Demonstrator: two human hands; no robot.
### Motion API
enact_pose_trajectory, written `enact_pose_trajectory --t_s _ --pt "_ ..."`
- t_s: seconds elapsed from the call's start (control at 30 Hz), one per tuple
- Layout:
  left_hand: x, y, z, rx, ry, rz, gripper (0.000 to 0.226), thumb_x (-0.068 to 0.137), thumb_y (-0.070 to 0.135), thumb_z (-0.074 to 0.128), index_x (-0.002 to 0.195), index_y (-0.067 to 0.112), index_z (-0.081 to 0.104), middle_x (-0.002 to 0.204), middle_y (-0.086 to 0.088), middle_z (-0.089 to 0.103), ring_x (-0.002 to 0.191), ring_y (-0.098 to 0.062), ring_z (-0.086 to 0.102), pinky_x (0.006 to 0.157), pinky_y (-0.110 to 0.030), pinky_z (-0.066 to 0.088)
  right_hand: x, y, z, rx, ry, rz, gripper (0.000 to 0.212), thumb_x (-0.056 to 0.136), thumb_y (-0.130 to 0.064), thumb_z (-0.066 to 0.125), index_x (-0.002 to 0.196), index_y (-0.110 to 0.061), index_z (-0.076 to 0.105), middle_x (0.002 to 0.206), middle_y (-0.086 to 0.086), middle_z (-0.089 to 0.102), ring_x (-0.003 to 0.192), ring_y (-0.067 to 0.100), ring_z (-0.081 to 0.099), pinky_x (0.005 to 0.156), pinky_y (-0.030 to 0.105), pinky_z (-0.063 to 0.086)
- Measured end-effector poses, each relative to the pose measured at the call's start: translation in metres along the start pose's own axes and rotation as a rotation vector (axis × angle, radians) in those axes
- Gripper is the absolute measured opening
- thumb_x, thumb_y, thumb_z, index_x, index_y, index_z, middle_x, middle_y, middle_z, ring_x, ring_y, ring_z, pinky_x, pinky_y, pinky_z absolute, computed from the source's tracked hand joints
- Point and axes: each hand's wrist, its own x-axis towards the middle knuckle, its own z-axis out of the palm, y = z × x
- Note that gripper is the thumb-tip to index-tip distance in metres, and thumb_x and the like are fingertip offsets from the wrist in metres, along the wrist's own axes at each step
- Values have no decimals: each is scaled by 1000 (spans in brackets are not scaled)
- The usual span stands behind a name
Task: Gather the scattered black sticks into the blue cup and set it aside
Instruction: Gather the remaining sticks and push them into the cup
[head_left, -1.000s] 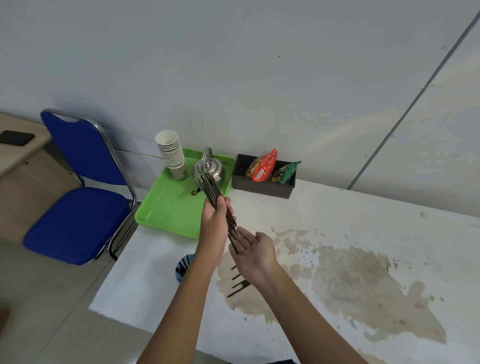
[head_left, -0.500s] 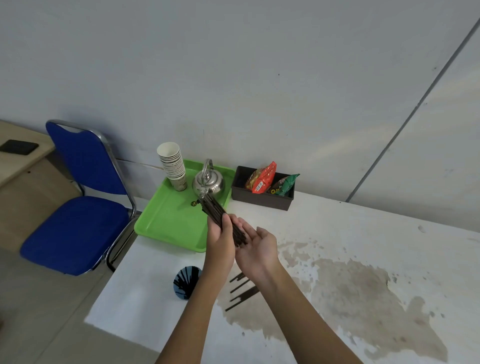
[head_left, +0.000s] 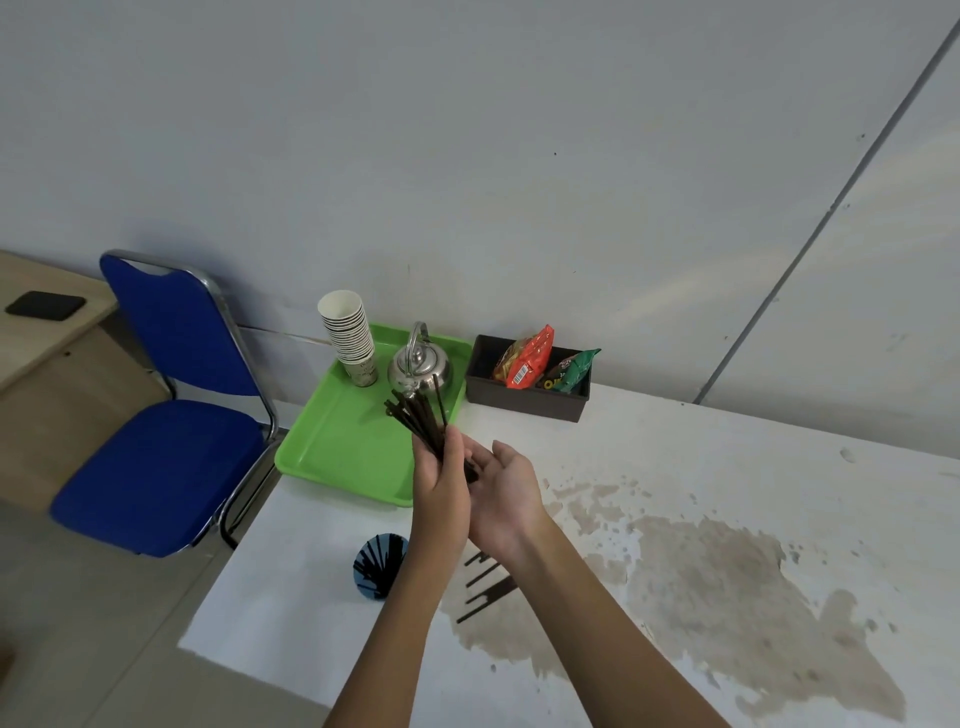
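My left hand (head_left: 440, 486) is shut on a bundle of black sticks (head_left: 418, 422), held upright above the table with the tops fanning out toward the kettle. My right hand (head_left: 506, 493) is open, palm up, pressed against the lower ends of the bundle. The blue cup (head_left: 378, 567) stands on the table below my left forearm, with several black sticks inside it. A few more loose black sticks (head_left: 485, 590) lie on the stained tabletop under my right wrist.
A green tray (head_left: 343, 447) at the back holds a stack of paper cups (head_left: 349, 335) and a metal kettle (head_left: 420, 366). A dark box of snack packets (head_left: 527, 379) sits by the wall. A blue chair (head_left: 156, 415) stands left of the table (head_left: 727, 493).
The bundle has slid down in my left hand, its lower ends now resting in my right palm. Both hands have moved slightly away from me.
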Motion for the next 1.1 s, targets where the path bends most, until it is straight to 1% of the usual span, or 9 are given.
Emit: enact_pose_trajectory --t_s 0.13,0.23,0.37,0.53,0.67,0.8,0.93,1.0,1.1 --pt "-2 3 -3 12 29 -2 30 105 33 42 124 13 53 99 -3 66 95 -14 66 79 -24 49 1 1 4 -29 -8 13 55 102 -35 22 131 0 53 132 20 58 122 31 55 101 40 42" --pt "-2 3 -7 56 23 20 25 105 32 43 117 13 53 100 -5 67 99 -16 67 85 -30 51 -1 0 5 13 -15 7 55 102 -34 23 129 3 52 138 22 53 122 33 54 106 41 39" --pt "-3 5 -7 1 12 -25 23 105 28 45 112 8 54 82 2 65 86 -11 67 78 -24 49 -6 4 8 28 -11 -5 51 103 -32 21 119 2 54 142 23 47 113 32 58 100 40 42" --pt "-5 12 -6 -91 43 -102 9 101 20 49 102 15 57 73 3 57 75 -10 61 72 -25 45 0 7 8 33 15 1 55 103 -34 21 130 1 53 127 22 61 118 32 57 93 40 45" --pt "-8 16 -4 -118 91 -138 26 99 32 56 78 17 53 72 3 60 74 -10 64 72 -28 48 5 9 5 56 4 -1 57 102 -35 21 130 3 53 135 22 55 124 33 54 102 41 43" --pt "-10 14 -7 -51 80 -89 41 100 42 51 71 13 51 66 3 61 65 -4 65 71 -29 47 9 11 0 104 2 -8 58 100 -35 23 135 4 47 140 23 49 125 34 53 92 44 47" --pt "-8 5 -14 54 61 35 35 104 39 43 84 28 69 86 3 73 91 -8 70 88 -34 52 6 16 0 108 17 -17 56 101 -33 23 119 6 59 133 22 57 123 34 54 106 43 40" --pt "-9 5 -17 81 1 75 40 106 34 39 89 35 75 102 5 75 107 -11 67 98 -33 49 4 17 0 106 9 -4 56 101 -33 22 124 4 57 130 23 59 121 34 55 99 42 44" --pt "-11 4 -23 99 -51 66 37 106 31 41 98 25 77 112 13 73 111 -2 64 98 -25 49 4 19 -1 90 -15 13 58 102 -34 18 127 3 56 128 24 60 121 34 55 93 41 46"
